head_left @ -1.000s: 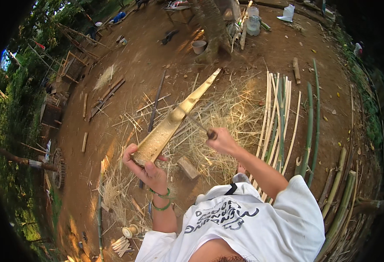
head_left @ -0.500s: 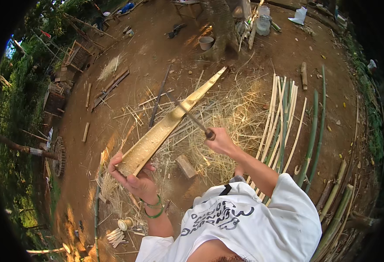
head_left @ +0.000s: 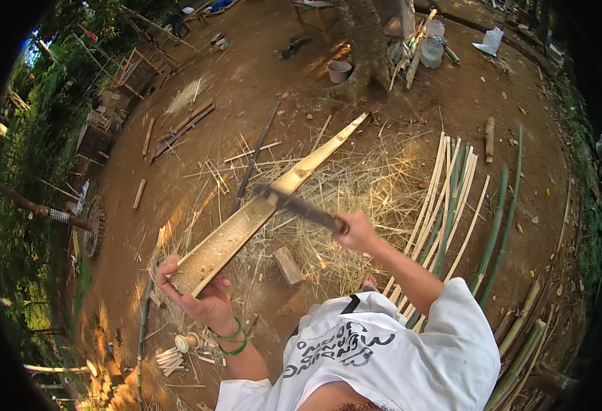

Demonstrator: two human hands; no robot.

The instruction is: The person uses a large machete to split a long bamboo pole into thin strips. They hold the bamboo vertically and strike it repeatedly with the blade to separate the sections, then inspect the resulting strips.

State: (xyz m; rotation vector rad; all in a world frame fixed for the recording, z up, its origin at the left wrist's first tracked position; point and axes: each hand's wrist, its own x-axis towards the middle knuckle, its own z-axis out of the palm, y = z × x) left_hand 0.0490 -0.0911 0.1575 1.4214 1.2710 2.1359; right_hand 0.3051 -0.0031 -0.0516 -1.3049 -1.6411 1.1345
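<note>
My left hand [head_left: 201, 294] grips the near end of a split bamboo length [head_left: 229, 241], fingers on one edge and thumb on the other. The hollow inside faces up, pale and flecked with loose bits, and the piece slants away to a far tip on the right. In my right hand [head_left: 357, 231] is the handle of a machete [head_left: 308, 209]. Its dark blade, slightly blurred, lies across the middle of the bamboo, where a node shows. Whether the edge bites into the bamboo I cannot tell.
Shavings [head_left: 328, 246] and a wood block [head_left: 288, 266] lie on the ground below. To the right are several pale bamboo strips [head_left: 444, 198] and green bamboo poles [head_left: 496, 229]. A tree trunk [head_left: 366, 48] and a bucket [head_left: 339, 71] stand ahead. Small cut sticks [head_left: 169, 361] lie at lower left.
The machete blade has moved nearer to me along the bamboo and now shows its broad side. My left hand and the bamboo's near end sit slightly lower and farther left.
</note>
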